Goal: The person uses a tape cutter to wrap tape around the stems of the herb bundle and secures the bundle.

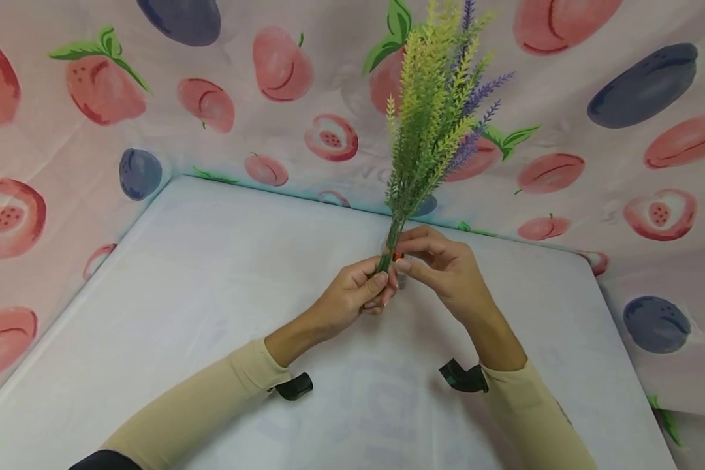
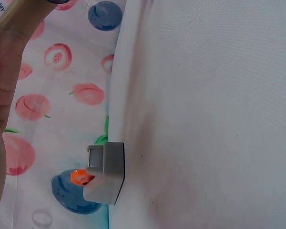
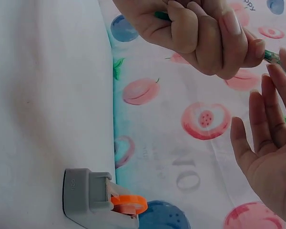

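In the head view, my left hand (image 1: 358, 290) grips a bunch of artificial flowers (image 1: 429, 117) low on its green stems, thumb across the front. The bunch stands nearly upright, with yellow-green sprays on the left and purple ones at right. My right hand (image 1: 446, 267) is just right of the stems; its thumb and forefinger are apart there. The right wrist view shows the right hand (image 3: 271, 148) with fingers mostly straight, fingertips close to the stems; whether they touch cannot be told. The left hand (image 3: 200, 38) is curled round the stems above.
A grey tape dispenser (image 3: 88, 193) with an orange-cored roll (image 3: 133, 204) stands on the white table (image 1: 241, 261), mostly behind the hands in the head view. A fruit-print cloth (image 1: 341, 85) hangs along the table's far and left edges. Black wrist mounts (image 1: 464, 376) project from the sleeves.
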Demonstrator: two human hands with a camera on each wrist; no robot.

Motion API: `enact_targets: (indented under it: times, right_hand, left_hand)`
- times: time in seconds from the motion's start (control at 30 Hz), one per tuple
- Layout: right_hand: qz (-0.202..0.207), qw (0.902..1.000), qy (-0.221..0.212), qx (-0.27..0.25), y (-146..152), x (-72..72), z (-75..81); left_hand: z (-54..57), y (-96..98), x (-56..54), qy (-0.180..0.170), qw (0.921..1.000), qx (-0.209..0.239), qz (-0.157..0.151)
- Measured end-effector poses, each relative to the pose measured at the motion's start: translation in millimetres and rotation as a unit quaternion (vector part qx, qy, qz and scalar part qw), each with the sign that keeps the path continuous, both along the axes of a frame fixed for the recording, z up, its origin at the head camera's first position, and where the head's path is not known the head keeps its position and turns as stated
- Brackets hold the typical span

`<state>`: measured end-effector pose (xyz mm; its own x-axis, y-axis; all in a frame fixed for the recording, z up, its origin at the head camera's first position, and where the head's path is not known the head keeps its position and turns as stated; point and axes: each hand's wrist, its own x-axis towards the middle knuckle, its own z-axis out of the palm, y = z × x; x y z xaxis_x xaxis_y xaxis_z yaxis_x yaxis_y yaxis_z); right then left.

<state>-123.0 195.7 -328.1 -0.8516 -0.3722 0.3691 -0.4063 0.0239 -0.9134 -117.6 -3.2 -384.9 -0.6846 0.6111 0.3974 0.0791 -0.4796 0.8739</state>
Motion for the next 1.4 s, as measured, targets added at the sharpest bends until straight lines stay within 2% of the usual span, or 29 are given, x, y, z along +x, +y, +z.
enact_targets:
  times: [0.17, 0.53, 0.7, 0.9, 1.07, 1.23, 1.4]
  right_hand:
    - [-0.002, 0.9995, -0.028, -0.015, 1, -2.5, -0.4]
    - [-0.026, 0.9986, -0.044, -0.014, -6, -9.3, -5.4]
    - [-0.031, 0.9989, -0.035, -0.012, -10, -8.3, -4.0]
    - [-0.029, 0.9993, -0.023, 0.009, -17, -5.0, -0.2]
    - [-0.059, 0.9978, -0.018, 0.022, -20, -5.1, 2.7]
    - [-0.066, 0.9969, -0.020, 0.038, -22, -8.7, 3.3]
    - [-0.060, 0.9972, -0.025, 0.037, -23, -14.4, 1.1]
  left_hand:
    - [-0.6, -1.0, -0.7, -0.001, 1.0000, -0.005, 0.003]
    - [-2.5, -1.9, -0.4, 0.009, 0.9998, -0.014, 0.010]
    - [-2.9, -2.8, 0.0, 0.015, 0.9986, -0.038, 0.034]
    - [-2.9, -3.0, -1.1, 0.031, 0.9941, -0.068, 0.078]
    - [-0.7, -5.2, -2.9, 0.016, 0.9899, -0.099, 0.100]
    - [1.3, -11.9, -4.6, -0.001, 0.9865, -0.130, 0.100]
    - [3.3, -22.5, -5.7, -0.010, 0.9855, -0.152, 0.075]
